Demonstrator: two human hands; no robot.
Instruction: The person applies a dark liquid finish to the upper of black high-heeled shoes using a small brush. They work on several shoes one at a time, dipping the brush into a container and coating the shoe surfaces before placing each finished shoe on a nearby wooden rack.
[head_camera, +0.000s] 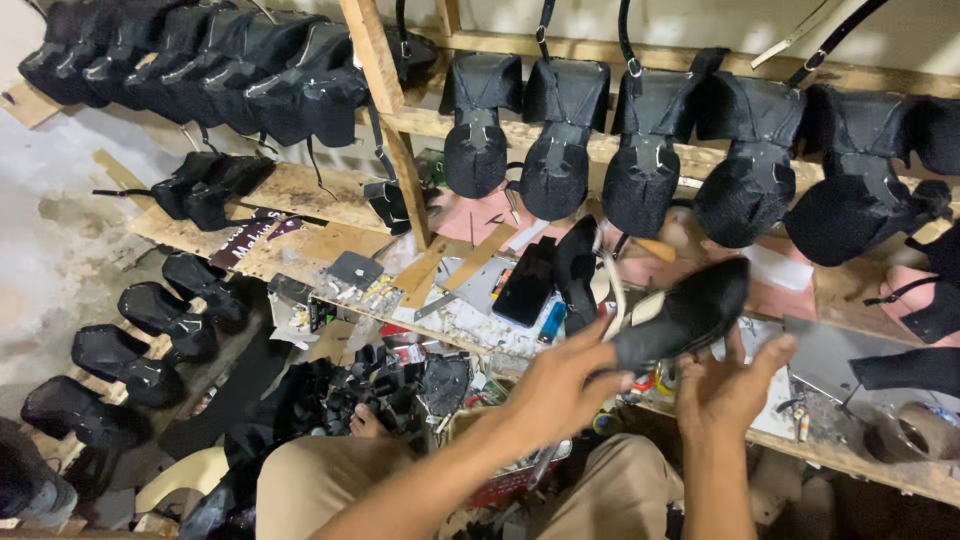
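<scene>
A long wooden bench (300, 190) spreads beyond both hands, its upper rail carrying five black shoe uppers (745, 160) on forms straight ahead of the hands, with about six more packed in a row far off to the left. Four black pieces (150, 315) lie in a line on the floor, left of the left hand. A black phone (527, 283) rests on the bench just beyond the left hand, a small blue lighter (552, 322) beside it. One black shoe (680, 315) is held between the hands, above the bench edge, its long axis slanting, pointed end up and to the right. The left hand (560, 390) has its fingers closed around the shoe's lower end; the right hand (730, 390) is half open, fingertips touching its underside.
</scene>
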